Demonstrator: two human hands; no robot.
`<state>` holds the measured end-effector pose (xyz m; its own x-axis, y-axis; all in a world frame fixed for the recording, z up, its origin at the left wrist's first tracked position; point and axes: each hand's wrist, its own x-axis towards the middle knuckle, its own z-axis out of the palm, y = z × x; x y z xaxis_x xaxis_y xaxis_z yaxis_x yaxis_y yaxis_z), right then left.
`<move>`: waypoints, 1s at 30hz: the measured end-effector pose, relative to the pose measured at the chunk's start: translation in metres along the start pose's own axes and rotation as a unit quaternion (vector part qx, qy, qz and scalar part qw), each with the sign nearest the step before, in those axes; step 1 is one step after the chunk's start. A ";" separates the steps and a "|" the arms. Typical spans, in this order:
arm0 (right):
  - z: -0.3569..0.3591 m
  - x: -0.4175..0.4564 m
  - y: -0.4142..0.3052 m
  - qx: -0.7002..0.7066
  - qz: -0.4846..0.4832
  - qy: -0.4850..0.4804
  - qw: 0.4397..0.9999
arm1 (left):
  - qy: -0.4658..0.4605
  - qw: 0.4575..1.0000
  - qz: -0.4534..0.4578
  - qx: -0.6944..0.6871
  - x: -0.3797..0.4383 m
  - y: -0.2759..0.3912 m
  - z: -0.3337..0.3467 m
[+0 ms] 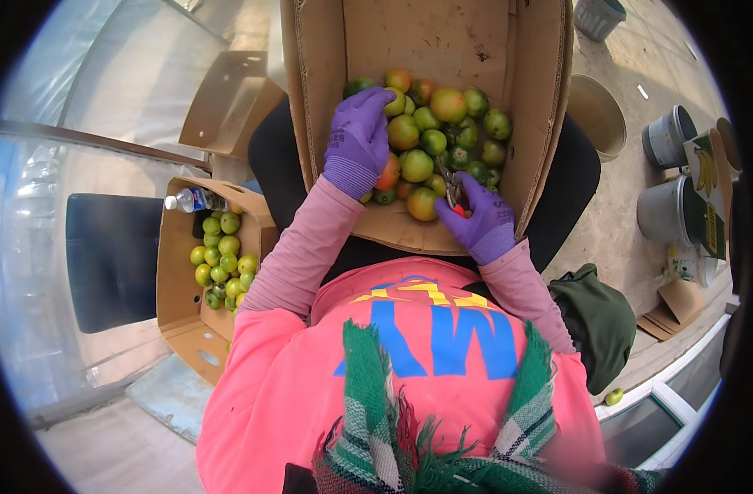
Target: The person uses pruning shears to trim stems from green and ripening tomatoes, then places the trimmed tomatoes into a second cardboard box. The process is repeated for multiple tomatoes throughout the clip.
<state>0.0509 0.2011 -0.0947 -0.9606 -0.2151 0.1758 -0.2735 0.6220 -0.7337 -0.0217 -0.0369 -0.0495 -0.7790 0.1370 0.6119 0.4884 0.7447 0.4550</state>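
Note:
A deep cardboard box [426, 231] lies open before me, with green, yellow and orange-tinged tomatoes [449, 105] heaped in its near half. In a purple glove, my left hand [361, 133] reaches over the left side of the heap. Its fingertips touch a yellow-green tomato [395, 104]; whether they grip it is hidden by the hand. My right hand [481, 213], gloved alike, holds small metal hand clippers [453, 188] with a red part showing. Their blades point away from me, among the tomatoes near the box's near right side.
On my left, a second cardboard box [173, 247] holds green tomatoes [228, 245] and a plastic bottle [197, 200]. A dark blue panel [112, 262] stands beyond it. To my right are grey buckets [663, 207], a round tan container [595, 117] and a dark green cloth item [592, 327]. One tomato [613, 396] lies apart.

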 end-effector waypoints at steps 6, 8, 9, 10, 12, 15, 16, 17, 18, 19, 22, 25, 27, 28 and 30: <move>-0.004 0.002 -0.005 -0.018 0.000 -0.013 1.000 | 0.071 0.989 0.038 0.121 -0.074 0.043 -0.114; -0.004 0.001 -0.002 -0.018 0.005 -0.011 1.000 | 0.112 0.976 -0.063 0.176 -0.111 0.019 -0.143; -0.003 0.002 -0.001 -0.014 0.007 -0.011 1.000 | 0.134 0.968 -0.159 0.139 -0.130 0.008 -0.156; -0.002 0.002 -0.001 -0.011 0.005 -0.011 1.000 | 0.181 0.949 -0.244 0.089 -0.151 -0.007 -0.166; -0.003 0.002 -0.003 -0.010 0.006 -0.012 1.000 | 0.179 0.913 -0.366 0.021 -0.204 -0.046 -0.191; -0.001 0.002 -0.001 -0.004 0.004 -0.017 1.000 | -0.027 0.891 -0.449 0.061 -0.320 -0.114 -0.218; -0.003 0.003 -0.003 -0.003 0.010 -0.032 0.999 | -0.105 0.892 -0.424 0.116 -0.352 -0.124 -0.221; -0.006 0.004 -0.005 -0.003 0.018 -0.045 0.999 | -0.183 0.886 -0.391 0.167 -0.363 -0.130 -0.220; -0.008 0.005 -0.006 -0.006 0.025 -0.057 0.998 | -0.176 0.882 -0.418 0.131 -0.353 -0.129 -0.215; -0.007 0.004 -0.005 -0.010 0.025 -0.048 0.998 | -0.169 0.874 -0.445 0.095 -0.333 -0.117 -0.211; -0.004 0.004 -0.003 -0.014 0.011 -0.033 0.999 | -0.252 0.836 -0.486 0.040 -0.313 -0.111 -0.214; -0.001 0.001 0.002 -0.018 0.003 -0.022 1.000 | -0.358 0.803 -0.475 0.049 -0.311 -0.114 -0.220; -0.003 0.001 0.000 -0.018 0.016 -0.030 0.999 | -0.403 0.768 -0.495 0.057 -0.280 -0.083 -0.224; -0.005 0.001 -0.001 -0.020 0.019 -0.039 0.999 | -0.382 0.776 -0.502 -0.010 -0.276 -0.075 -0.226; -0.006 0.003 -0.003 -0.023 0.024 -0.057 0.998 | -0.331 0.783 -0.508 -0.140 -0.274 -0.065 -0.230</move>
<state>0.0482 0.2028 -0.0879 -0.9615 -0.2671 0.0640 -0.2323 0.6664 -0.7085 0.2511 -0.2732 -0.0978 -0.8094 -0.0557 -0.5846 -0.5201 0.5303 0.6696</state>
